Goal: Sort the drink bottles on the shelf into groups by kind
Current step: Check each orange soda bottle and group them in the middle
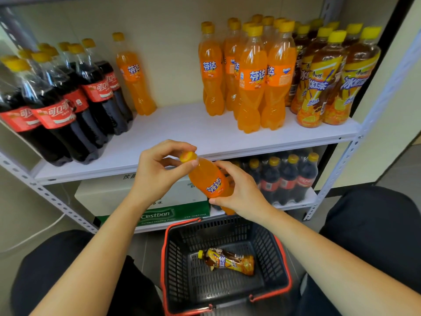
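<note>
Orange, full, likely heavy and slick: grips soda bottle [208,177] round its middle with right hand [242,193], pinches cap [188,156] with left hand [157,171].

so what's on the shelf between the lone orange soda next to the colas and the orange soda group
Nothing: the head view shows bare white shelf between the lone orange soda and the orange soda group.

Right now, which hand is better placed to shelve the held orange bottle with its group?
The right hand: it wraps the bottle, and the orange group stands on the right. The left hand only pinches the cap.
</note>
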`<action>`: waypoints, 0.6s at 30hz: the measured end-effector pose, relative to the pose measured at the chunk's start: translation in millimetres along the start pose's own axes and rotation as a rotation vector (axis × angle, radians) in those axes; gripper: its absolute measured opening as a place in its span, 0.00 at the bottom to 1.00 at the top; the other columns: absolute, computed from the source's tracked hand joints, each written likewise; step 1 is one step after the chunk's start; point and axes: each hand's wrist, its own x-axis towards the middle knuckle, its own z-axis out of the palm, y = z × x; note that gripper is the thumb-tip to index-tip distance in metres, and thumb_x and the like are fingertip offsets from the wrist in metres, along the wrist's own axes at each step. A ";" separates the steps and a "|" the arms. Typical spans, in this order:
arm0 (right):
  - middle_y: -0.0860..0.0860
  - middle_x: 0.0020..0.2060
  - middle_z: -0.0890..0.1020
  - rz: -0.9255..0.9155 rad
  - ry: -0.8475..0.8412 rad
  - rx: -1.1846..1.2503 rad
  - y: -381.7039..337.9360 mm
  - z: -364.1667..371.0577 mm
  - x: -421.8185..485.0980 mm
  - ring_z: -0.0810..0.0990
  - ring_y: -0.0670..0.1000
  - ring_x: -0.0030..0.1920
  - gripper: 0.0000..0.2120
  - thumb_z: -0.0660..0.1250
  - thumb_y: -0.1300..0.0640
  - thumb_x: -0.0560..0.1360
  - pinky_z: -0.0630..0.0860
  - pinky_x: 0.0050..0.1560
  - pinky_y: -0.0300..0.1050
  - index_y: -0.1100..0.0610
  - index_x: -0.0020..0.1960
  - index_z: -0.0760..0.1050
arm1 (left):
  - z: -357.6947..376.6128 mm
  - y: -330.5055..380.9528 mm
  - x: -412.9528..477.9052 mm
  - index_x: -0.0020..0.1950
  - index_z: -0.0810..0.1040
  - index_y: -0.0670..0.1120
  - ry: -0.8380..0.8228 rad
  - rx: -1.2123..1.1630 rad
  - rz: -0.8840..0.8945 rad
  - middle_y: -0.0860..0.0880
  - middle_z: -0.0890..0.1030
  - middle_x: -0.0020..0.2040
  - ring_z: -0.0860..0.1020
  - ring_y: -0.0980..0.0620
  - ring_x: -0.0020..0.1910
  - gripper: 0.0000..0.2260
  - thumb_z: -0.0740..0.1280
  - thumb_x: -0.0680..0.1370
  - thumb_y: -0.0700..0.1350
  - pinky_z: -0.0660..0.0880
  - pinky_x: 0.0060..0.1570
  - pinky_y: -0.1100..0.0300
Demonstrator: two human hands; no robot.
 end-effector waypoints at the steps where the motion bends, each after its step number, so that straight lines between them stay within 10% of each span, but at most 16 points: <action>1: 0.41 0.65 0.74 -0.005 0.000 -0.034 0.9 0.6 -0.6 0.75 0.43 0.62 0.40 0.82 0.49 0.68 0.78 0.58 0.43 0.37 0.72 0.64 | 0.3 -0.1 -1.0 0.48 0.85 0.51 0.023 0.024 -0.001 0.52 0.85 0.47 0.83 0.49 0.46 0.06 0.76 0.73 0.43 0.79 0.44 0.61; 7: 0.39 0.63 0.73 -0.018 -0.012 -0.117 4.2 4.3 -2.6 0.75 0.43 0.60 0.41 0.81 0.46 0.68 0.77 0.56 0.42 0.36 0.73 0.62 | -1.5 -3.6 1.1 0.41 0.85 0.47 0.085 -0.041 -0.097 0.47 0.86 0.39 0.84 0.48 0.38 0.06 0.75 0.76 0.38 0.80 0.42 0.56; 18: 0.43 0.58 0.81 0.051 -0.087 0.199 -14.4 -3.1 -0.3 0.83 0.48 0.53 0.38 0.82 0.51 0.69 0.83 0.55 0.53 0.43 0.73 0.69 | -5.3 -13.9 0.7 0.57 0.86 0.51 0.093 -0.235 0.010 0.47 0.86 0.58 0.84 0.47 0.56 0.11 0.74 0.77 0.38 0.81 0.56 0.56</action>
